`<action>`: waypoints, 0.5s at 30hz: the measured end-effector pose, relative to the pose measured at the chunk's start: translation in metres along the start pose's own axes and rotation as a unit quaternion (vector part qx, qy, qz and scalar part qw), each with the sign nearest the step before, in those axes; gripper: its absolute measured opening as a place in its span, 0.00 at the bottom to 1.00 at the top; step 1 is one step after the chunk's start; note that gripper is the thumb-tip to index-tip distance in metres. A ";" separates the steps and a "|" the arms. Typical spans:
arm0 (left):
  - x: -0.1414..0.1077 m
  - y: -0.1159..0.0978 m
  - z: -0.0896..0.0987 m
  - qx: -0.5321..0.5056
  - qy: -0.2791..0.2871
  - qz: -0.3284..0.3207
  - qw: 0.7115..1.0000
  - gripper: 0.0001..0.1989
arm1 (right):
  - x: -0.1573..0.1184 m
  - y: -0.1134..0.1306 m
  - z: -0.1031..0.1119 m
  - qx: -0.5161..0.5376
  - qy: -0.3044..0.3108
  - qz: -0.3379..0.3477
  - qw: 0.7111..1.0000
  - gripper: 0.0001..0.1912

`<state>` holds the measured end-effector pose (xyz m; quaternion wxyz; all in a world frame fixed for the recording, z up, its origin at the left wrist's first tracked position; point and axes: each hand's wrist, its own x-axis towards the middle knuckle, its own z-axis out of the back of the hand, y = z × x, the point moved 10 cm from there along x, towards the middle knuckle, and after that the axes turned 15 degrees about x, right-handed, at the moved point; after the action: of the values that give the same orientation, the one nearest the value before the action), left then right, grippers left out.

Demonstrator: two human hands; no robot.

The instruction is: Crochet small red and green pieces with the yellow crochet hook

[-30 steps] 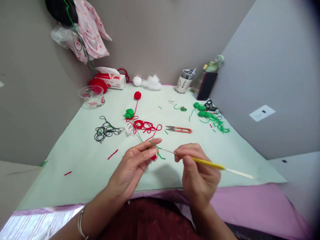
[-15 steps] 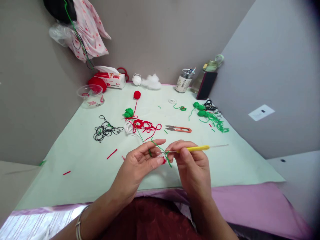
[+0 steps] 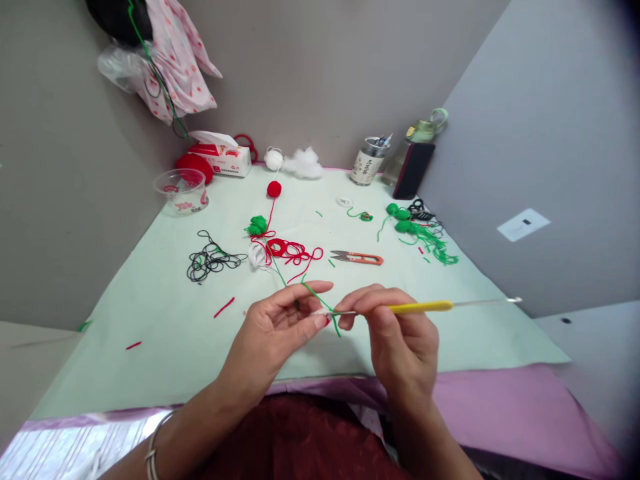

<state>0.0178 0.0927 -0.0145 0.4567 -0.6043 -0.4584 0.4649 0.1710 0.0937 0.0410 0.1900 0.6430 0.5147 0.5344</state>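
Note:
Between thumb and fingers, my left hand [image 3: 283, 327] pinches a small red and white crochet piece [image 3: 327, 319], mostly covered by the fingers. Green yarn [image 3: 320, 297] crosses over this piece, with a short tail hanging below it. My right hand [image 3: 400, 333] grips a crochet hook [image 3: 420, 307] by its yellow handle. One metal end of the hook meets the crochet piece; the other end points out to the right. A green yarn ball [image 3: 258, 226] lies beyond my left hand, with a strand running toward the fingers.
Thread snips [image 3: 357, 257] lie beyond my hands. Tangled black cord [image 3: 213, 259] and loose red yarn [image 3: 295, 251] are to the left and middle. Green yarn pieces [image 3: 425, 237] lie at right. A clear tub [image 3: 183, 193], tissue box [image 3: 225, 159] and phone [image 3: 414, 171] stand farther back.
My right hand has moved right and slightly down with the crochet hook, drawing its left tip back toward the right side of the piece. My left hand has barely moved.

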 end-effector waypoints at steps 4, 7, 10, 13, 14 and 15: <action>-0.002 -0.005 0.001 0.022 -0.008 -0.008 1.000 0.15 | -0.001 0.009 -0.002 -0.067 0.005 0.038 0.997 0.12; -0.003 -0.010 0.002 0.052 -0.017 -0.018 0.998 0.14 | -0.001 0.011 0.000 -0.063 -0.008 0.047 0.997 0.12; -0.003 -0.012 0.002 0.058 -0.019 -0.018 0.998 0.14 | -0.001 0.012 0.002 -0.026 -0.012 0.051 0.998 0.12; -0.002 -0.013 0.002 0.042 -0.021 -0.015 0.999 0.14 | -0.002 0.011 -0.004 -0.026 0.020 0.042 0.999 0.12; -0.003 -0.013 0.002 0.038 -0.022 -0.014 0.999 0.14 | -0.002 0.012 -0.005 -0.037 0.028 0.041 0.998 0.12; -0.003 -0.013 0.002 0.035 -0.024 -0.014 0.999 0.14 | -0.003 0.013 -0.006 -0.052 0.034 0.042 0.997 0.12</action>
<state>0.0134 0.0924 -0.0016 0.4733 -0.5699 -0.4608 0.4887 0.1716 0.0841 0.0520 0.1834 0.6345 0.4650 0.5895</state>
